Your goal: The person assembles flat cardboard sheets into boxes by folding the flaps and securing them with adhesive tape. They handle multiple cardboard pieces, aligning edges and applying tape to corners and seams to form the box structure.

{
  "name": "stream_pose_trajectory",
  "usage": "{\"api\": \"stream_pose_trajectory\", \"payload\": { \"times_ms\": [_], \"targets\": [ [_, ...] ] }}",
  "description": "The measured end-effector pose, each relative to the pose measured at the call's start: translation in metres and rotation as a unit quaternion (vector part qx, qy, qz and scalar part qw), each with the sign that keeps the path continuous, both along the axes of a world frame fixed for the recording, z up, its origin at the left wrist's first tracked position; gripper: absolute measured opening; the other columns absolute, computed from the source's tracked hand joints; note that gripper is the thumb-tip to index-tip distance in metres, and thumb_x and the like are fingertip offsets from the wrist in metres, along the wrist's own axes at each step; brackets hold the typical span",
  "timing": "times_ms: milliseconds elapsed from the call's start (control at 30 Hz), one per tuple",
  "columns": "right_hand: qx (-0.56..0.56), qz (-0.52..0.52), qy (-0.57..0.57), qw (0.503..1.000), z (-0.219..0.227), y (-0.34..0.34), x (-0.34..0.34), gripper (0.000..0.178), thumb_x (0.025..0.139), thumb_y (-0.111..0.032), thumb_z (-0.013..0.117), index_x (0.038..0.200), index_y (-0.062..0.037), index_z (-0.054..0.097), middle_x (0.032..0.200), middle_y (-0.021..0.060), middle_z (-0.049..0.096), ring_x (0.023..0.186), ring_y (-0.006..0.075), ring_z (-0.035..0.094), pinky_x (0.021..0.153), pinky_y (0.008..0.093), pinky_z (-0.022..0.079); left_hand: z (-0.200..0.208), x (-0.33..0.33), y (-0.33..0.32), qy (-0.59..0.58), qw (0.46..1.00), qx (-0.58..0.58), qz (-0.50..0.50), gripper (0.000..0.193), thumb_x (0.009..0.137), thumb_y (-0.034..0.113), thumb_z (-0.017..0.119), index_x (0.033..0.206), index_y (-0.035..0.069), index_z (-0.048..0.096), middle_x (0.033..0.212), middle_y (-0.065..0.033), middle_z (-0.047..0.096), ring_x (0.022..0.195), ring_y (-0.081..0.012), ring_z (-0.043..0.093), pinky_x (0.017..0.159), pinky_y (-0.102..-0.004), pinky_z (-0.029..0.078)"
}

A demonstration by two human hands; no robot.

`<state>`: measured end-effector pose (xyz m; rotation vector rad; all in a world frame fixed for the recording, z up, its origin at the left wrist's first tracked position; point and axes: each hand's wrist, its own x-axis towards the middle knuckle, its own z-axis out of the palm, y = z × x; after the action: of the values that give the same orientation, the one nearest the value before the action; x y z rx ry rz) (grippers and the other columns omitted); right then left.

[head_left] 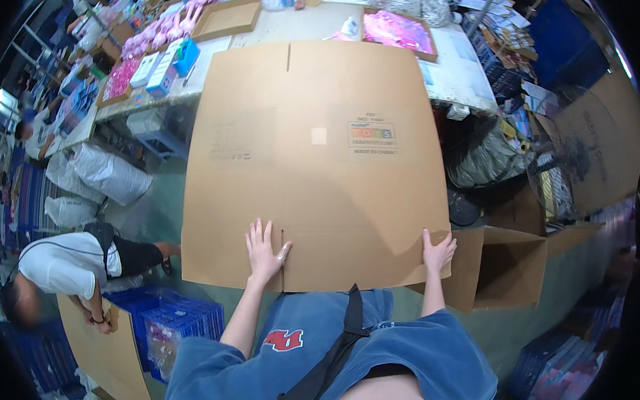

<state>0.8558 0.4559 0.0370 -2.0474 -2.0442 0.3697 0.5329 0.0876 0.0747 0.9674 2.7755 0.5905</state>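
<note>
A large flattened cardboard box (313,192), brown with printing on its face, lies in front of me, its far part resting on the worktable. My left hand (262,255) is laid flat on its near part, fingers spread, beside a short slot (282,239). At the near right corner, my right hand (437,255) grips the side edge, with the thumb on top and the fingers curled over the edge.
An open cardboard box (510,270) stands on the floor at right, below a fan (576,146). The white worktable (309,25) bears shallow trays and pink items. At left, a person (71,262) bends over a cardboard sheet (106,341) beside blue crates (188,324).
</note>
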Motion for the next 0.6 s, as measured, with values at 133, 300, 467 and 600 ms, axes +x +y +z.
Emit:
{"api": "stream_pose_trajectory", "payload": {
  "times_ms": [133, 300, 467, 600],
  "targets": [
    [-0.165, -0.049, 0.175, 0.970, -0.004, 0.044, 0.043, 0.079, 0.080, -0.051, 0.081, 0.137, -0.0019, 0.056, 0.132, 0.0242, 0.063, 0.122, 0.0346, 0.061, 0.104, 0.0445, 0.047, -0.007, 0.039, -0.030, 0.006, 1.000, 0.004, 0.024, 0.080, 0.092, 0.050, 0.067, 0.152, 0.006, 0.038, 0.162, -0.0251, 0.027, 0.151, -0.0443, 0.021, 0.121, -0.0588, 0.017],
    [-0.107, 0.110, 0.219, 0.963, 0.015, 0.033, 0.040, 0.070, 0.082, -0.041, 0.081, 0.138, -0.0048, 0.057, 0.122, 0.0153, 0.071, 0.114, 0.0275, 0.067, 0.099, 0.0393, 0.051, -0.027, 0.101, -0.064, 0.046, 0.995, 0.003, 0.093, 0.069, 0.097, 0.044, 0.061, 0.150, 0.005, 0.041, 0.159, -0.0257, 0.032, 0.148, -0.0441, 0.028, 0.121, -0.0590, 0.019],
    [-0.221, 0.259, 0.239, 0.909, 0.043, -0.013, 0.023, 0.076, 0.081, -0.029, 0.078, 0.146, -0.0055, 0.048, 0.138, 0.0197, 0.060, 0.128, 0.0320, 0.058, 0.107, 0.0397, 0.046, -0.022, 0.132, -0.061, 0.093, 0.981, -0.075, 0.154, 0.062, 0.098, 0.042, 0.059, 0.144, 0.002, 0.048, 0.146, -0.0281, 0.049, 0.136, -0.0417, 0.046, 0.119, -0.0583, 0.023],
    [-0.308, 0.376, 0.264, 0.833, 0.036, -0.035, 0.002, 0.065, 0.081, -0.025, 0.072, 0.139, -0.0043, 0.052, 0.121, 0.0227, 0.067, 0.114, 0.0374, 0.064, 0.097, 0.0441, 0.052, 0.007, 0.154, -0.027, 0.094, 0.980, -0.143, 0.102, 0.056, 0.097, 0.041, 0.061, 0.140, 0.006, 0.053, 0.128, -0.0240, 0.062, 0.126, -0.0425, 0.054, 0.113, -0.0560, 0.034]
  ]
}}
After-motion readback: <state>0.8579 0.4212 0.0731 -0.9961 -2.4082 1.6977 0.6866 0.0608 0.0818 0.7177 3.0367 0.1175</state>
